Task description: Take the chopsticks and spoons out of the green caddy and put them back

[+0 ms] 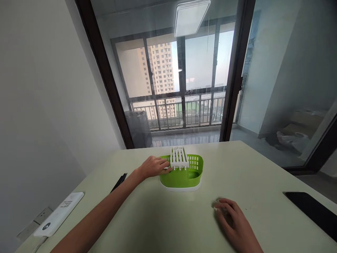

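Observation:
A green plastic basket (173, 180) with slotted walls stands on a white base tray (181, 189) toward the far part of the table. Over the basket's upper middle sits a white slotted rack (179, 160) with small hooks along its front edge. My left hand (155, 166) reaches in from the left, its fingers closed on the rack's left side. The fingertips are partly hidden by the rack and basket rim. My right hand (233, 221) rests on the table nearer to me, right of the basket. Its fingers are loosely curved, the thumb apart, with nothing between them.
The pale table (171, 225) carries several thin black sticks (119, 182) and a white flat device with a cable (61, 212) at the left. A black flat object (313, 211) lies by the right edge. A glass door (184, 88) stands behind the table.

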Action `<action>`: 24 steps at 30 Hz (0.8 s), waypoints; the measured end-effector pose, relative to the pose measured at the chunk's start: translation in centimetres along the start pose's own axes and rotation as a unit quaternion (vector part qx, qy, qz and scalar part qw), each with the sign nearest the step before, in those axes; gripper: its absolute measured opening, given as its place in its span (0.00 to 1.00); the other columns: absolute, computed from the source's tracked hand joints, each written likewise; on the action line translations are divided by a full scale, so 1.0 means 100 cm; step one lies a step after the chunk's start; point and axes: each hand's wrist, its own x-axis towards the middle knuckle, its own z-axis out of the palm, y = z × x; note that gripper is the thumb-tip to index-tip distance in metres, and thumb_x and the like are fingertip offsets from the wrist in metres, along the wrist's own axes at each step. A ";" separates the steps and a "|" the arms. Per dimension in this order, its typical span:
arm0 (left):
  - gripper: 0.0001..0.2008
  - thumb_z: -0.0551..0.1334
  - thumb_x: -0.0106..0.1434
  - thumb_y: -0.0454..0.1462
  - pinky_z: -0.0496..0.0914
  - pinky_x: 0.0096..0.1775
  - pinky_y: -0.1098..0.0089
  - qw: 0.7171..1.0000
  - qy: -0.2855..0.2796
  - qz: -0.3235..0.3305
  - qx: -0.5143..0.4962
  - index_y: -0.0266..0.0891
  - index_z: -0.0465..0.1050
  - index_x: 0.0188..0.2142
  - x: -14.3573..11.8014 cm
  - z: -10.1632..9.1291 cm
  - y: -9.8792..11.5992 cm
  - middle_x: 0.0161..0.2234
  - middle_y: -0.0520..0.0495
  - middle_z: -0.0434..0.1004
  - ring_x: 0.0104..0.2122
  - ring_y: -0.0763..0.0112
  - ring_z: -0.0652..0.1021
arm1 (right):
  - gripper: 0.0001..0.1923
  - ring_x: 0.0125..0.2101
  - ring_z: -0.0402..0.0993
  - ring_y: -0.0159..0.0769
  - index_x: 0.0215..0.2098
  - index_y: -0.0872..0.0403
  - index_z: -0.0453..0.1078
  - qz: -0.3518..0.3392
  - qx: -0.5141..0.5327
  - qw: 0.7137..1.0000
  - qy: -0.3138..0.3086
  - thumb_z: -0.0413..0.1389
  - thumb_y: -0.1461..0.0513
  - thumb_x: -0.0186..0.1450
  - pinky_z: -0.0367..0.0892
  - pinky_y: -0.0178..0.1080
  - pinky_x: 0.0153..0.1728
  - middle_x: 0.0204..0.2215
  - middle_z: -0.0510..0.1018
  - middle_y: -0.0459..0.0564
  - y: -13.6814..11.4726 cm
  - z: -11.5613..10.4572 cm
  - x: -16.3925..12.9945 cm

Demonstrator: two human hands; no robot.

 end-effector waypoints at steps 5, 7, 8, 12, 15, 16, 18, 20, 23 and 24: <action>0.23 0.50 0.76 0.50 0.55 0.22 0.71 1.000 -0.022 0.015 0.011 0.40 0.72 0.31 -0.005 -0.016 -0.009 0.23 0.49 0.75 0.20 0.74 0.72 | 0.14 0.50 0.77 0.45 0.44 0.48 0.77 0.002 0.003 1.000 -0.010 0.54 0.52 0.68 0.76 0.45 0.45 0.51 0.76 0.56 -0.003 0.000 -0.001; 0.24 0.49 0.76 0.51 0.56 0.23 0.71 0.999 -0.028 -0.013 0.012 0.40 0.73 0.33 -0.007 -0.021 -0.014 0.25 0.48 0.77 0.21 0.73 0.73 | 0.14 0.50 0.76 0.46 0.44 0.47 0.77 0.013 0.005 1.000 0.000 0.53 0.52 0.69 0.75 0.45 0.46 0.52 0.76 0.56 -0.009 -0.001 -0.002; 0.24 0.48 0.76 0.51 0.57 0.23 0.71 0.999 -0.028 -0.036 0.010 0.40 0.74 0.34 -0.008 -0.023 -0.018 0.26 0.48 0.78 0.22 0.73 0.74 | 0.14 0.51 0.76 0.46 0.43 0.47 0.77 0.017 0.007 1.000 0.007 0.52 0.52 0.69 0.75 0.46 0.46 0.52 0.76 0.56 -0.012 -0.002 -0.002; 0.27 0.46 0.76 0.52 0.58 0.25 0.71 0.986 -0.014 -0.166 0.015 0.39 0.76 0.36 -0.008 -0.025 -0.031 0.28 0.44 0.81 0.25 0.68 0.77 | 0.14 0.51 0.76 0.46 0.42 0.47 0.77 0.016 0.013 1.000 0.018 0.52 0.51 0.69 0.75 0.46 0.47 0.51 0.76 0.56 -0.019 -0.004 -0.003; 0.28 0.46 0.75 0.53 0.59 0.28 0.70 0.964 0.003 -0.265 0.026 0.39 0.77 0.36 -0.006 -0.021 -0.040 0.28 0.43 0.81 0.26 0.63 0.79 | 0.14 0.50 0.76 0.46 0.42 0.47 0.77 0.011 0.006 1.000 0.011 0.52 0.52 0.69 0.75 0.46 0.48 0.51 0.76 0.55 -0.016 -0.004 -0.003; 0.28 0.47 0.75 0.54 0.60 0.29 0.69 0.954 0.011 -0.300 0.024 0.39 0.77 0.36 -0.005 -0.020 -0.044 0.27 0.43 0.80 0.27 0.62 0.79 | 0.14 0.50 0.77 0.46 0.42 0.47 0.77 0.007 0.003 1.000 0.007 0.52 0.52 0.69 0.75 0.46 0.48 0.50 0.76 0.55 -0.015 -0.004 -0.003; 0.28 0.48 0.74 0.55 0.61 0.31 0.69 0.928 0.030 -0.370 0.015 0.39 0.77 0.35 -0.005 -0.019 -0.050 0.25 0.44 0.78 0.28 0.62 0.79 | 0.13 0.50 0.77 0.45 0.42 0.47 0.77 0.003 0.000 1.000 0.005 0.52 0.52 0.69 0.74 0.46 0.49 0.50 0.76 0.54 -0.013 -0.004 -0.003; 0.28 0.48 0.73 0.55 0.60 0.32 0.69 0.903 0.049 -0.427 0.009 0.40 0.76 0.32 -0.006 -0.021 -0.058 0.25 0.45 0.77 0.28 0.63 0.78 | 0.14 0.51 0.76 0.45 0.43 0.47 0.76 0.005 0.001 1.000 0.006 0.52 0.52 0.70 0.74 0.46 0.49 0.51 0.76 0.54 -0.014 -0.004 -0.003; 0.31 0.45 0.74 0.55 0.58 0.31 0.68 0.873 0.065 -0.484 0.012 0.39 0.72 0.25 -0.016 -0.027 -0.074 0.23 0.46 0.75 0.26 0.66 0.74 | 0.14 0.51 0.76 0.44 0.43 0.47 0.76 0.008 0.006 1.000 0.004 0.51 0.53 0.70 0.74 0.45 0.48 0.51 0.76 0.54 -0.017 -0.005 -0.004; 0.31 0.44 0.73 0.54 0.57 0.30 0.68 0.862 0.065 -0.502 0.011 0.40 0.69 0.23 -0.022 -0.031 -0.079 0.22 0.46 0.74 0.25 0.66 0.72 | 0.14 0.51 0.76 0.45 0.43 0.47 0.76 0.009 0.008 1.000 0.003 0.51 0.53 0.70 0.73 0.45 0.48 0.51 0.76 0.54 -0.018 -0.005 -0.004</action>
